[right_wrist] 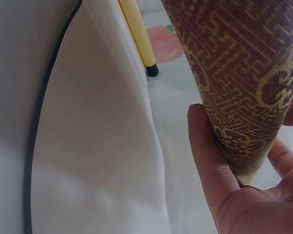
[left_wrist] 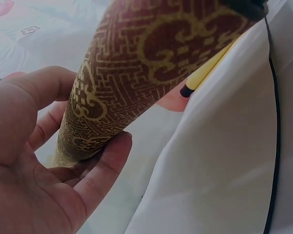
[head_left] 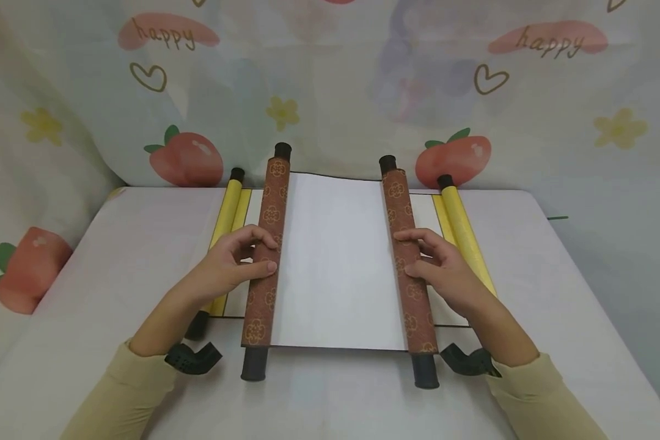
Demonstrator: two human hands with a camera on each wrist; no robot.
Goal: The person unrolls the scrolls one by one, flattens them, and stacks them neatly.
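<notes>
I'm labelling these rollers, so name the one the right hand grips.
The right brown roller. The left hand grips the left brown roller; the left yellow roller and right yellow roller are ungripped.

Brown, gold-patterned scroll (head_left: 338, 269), centre of frame; blank white panel (head_left: 335, 244) dark-edged, spread open; left roll (head_left: 271, 201) and right roll (head_left: 399, 205) lean inward toward the top; black knobs (head_left: 254, 365) project at the ends.

head looks forward, down; 2 wrist views, close, share white sheet (head_left: 338, 263)
</notes>
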